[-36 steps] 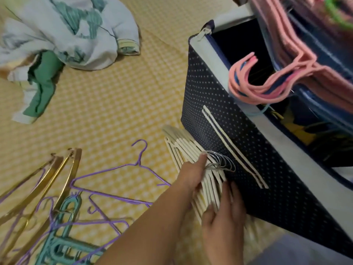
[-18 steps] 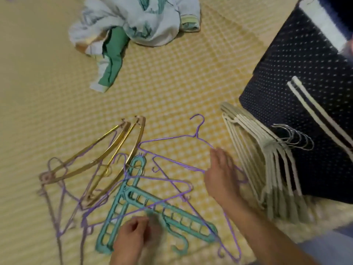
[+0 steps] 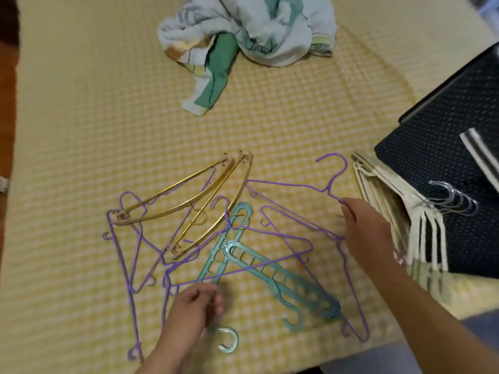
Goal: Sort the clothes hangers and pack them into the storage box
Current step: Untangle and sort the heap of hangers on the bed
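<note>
The purple hangers (image 3: pixel 283 236) lie tangled with gold and teal ones near the mat's (image 3: pixel 81 117) front edge. Both hands have left the cream hangers (image 3: pixel 391 209) stacked against the storage box (image 3: pixel 445 157). Now the right hand (image 3: pixel 364 230) rests flat on purple wire, and the left hand (image 3: pixel 194 306) pinches another, so purple looks next.

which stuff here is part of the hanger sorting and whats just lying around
Part of the job:
purple wire hangers
gold hangers
teal multi-slot hangers
cream hanger stack
dotted storage box

Just lying about:
crumpled clothes
yellow checked mat
</note>
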The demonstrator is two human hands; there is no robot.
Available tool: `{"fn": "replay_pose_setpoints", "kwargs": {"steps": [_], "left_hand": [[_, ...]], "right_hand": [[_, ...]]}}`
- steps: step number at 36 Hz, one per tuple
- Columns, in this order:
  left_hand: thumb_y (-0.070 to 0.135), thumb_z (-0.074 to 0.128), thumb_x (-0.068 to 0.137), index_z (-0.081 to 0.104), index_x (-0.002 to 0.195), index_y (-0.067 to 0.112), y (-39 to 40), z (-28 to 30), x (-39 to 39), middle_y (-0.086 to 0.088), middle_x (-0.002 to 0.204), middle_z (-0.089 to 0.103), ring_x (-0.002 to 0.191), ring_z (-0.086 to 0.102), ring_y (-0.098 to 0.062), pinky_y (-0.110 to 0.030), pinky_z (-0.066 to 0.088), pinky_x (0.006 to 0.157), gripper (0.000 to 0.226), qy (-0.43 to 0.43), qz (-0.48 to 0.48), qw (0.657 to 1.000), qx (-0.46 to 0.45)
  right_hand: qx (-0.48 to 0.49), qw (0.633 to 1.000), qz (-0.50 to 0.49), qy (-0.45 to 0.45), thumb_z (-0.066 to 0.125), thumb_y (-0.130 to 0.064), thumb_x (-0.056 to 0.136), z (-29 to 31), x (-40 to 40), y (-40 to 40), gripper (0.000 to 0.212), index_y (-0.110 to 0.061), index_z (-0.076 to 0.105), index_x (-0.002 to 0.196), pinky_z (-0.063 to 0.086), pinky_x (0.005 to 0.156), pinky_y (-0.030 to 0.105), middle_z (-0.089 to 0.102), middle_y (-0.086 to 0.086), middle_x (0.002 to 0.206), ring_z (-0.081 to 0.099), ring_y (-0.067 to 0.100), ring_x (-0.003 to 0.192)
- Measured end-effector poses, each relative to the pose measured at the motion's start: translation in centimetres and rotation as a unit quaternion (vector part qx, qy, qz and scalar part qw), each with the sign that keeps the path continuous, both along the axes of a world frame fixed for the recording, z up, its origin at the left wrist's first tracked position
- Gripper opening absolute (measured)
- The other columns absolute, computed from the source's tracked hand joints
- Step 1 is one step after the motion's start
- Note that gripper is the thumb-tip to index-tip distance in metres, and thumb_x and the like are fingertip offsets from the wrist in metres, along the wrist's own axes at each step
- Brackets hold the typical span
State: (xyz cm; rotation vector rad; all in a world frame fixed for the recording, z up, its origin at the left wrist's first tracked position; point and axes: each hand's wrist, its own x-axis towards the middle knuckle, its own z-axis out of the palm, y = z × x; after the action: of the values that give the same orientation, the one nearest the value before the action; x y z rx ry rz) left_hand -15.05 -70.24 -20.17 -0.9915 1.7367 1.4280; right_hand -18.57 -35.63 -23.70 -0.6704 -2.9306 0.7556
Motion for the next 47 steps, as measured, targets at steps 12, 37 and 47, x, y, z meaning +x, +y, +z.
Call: {"fn": "replay_pose_setpoints", "kwargs": {"steps": [12,37,47], "left_hand": [[0.025,0.044,0.108,0.068,0.116,0.003,3.6,6.2,-3.7,-0.018,0.110,0.076,0.103,0.074,-0.028,-0.038,0.055,0.091,0.033,0.046,0.140,0.961,0.235],[0.018,0.045,0.103,0.063,0.118,0.005,-11.5,5.3,3.6,0.001,0.057,0.033,0.046,0.037,-0.014,-0.032,0.035,0.062,0.027,0.041,0.382,0.918,0.096],[0.010,0.043,0.104,0.061,0.125,0.004,-10.8,5.6,2.3,0.000,0.065,0.063,0.041,0.038,-0.011,-0.029,0.039,0.057,0.029,0.025,0.401,0.908,0.118]], "right_hand": [[-0.224,0.972,0.033,0.060,0.058,-0.002,0.091,5.2,3.9,-15.1,0.041,-0.036,0.064,0.115,0.048,0.065,0.027,0.062,-0.015,0.082,0.054,-0.003,0.068],[0.098,0.924,0.220,-0.295,0.046,-0.026,0.097,-6.6,-3.9,-13.8,0.039,-0.023,0.057,0.134,0.048,0.091,0.039,0.068,0.010,0.118,0.059,0.035,0.111],[-0.164,0.930,0.188,-0.269,0.063,-0.024,0.096,0.3,1.7,-12.3,0.019,-0.009,0.073,0.090,0.045,0.068,0.031,0.068,0.015,0.079,0.048,0.006,0.063]]}}
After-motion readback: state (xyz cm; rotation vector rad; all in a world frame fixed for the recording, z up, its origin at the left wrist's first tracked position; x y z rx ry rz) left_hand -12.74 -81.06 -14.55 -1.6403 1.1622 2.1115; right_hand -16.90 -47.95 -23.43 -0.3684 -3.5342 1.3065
